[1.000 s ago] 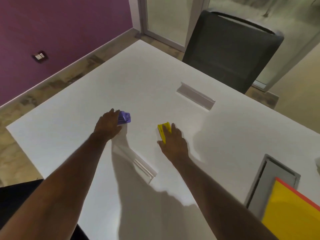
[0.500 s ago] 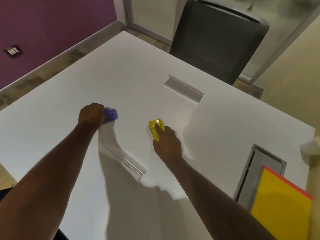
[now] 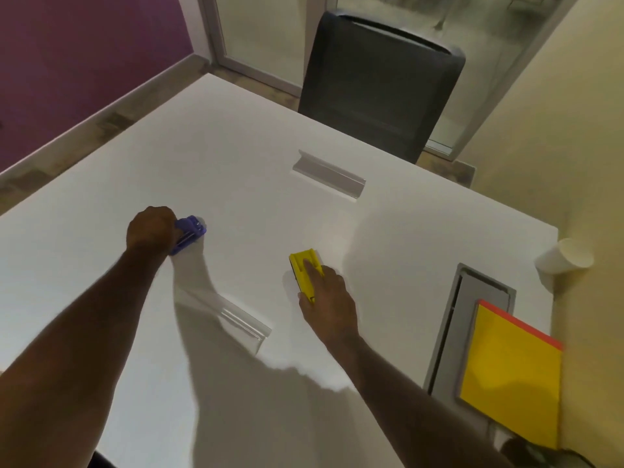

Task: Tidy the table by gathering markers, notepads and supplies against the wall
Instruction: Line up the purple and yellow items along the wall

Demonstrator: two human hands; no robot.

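Since earlier, a white cup (image 3: pixel 564 260) has entered view; left hand (image 3: pixel 152 229) clenches purple eraser (image 3: pixel 189 233), right hand (image 3: pixel 329 298) loosely grips yellow eraser (image 3: pixel 302 270) on white table (image 3: pixel 236 146), chair (image 3: pixel 381 86) behind.

Far side, pushed up to the white table (image 3: pixel 236 157): black office chair (image 3: pixel 378 86). Far left: purple wall (image 3: pixel 84 55) above a pale baseboard. Behind the chair: glass partition (image 3: pixel 263 32). Near right, set into the tabletop: grey cable hatch (image 3: pixel 472 309).
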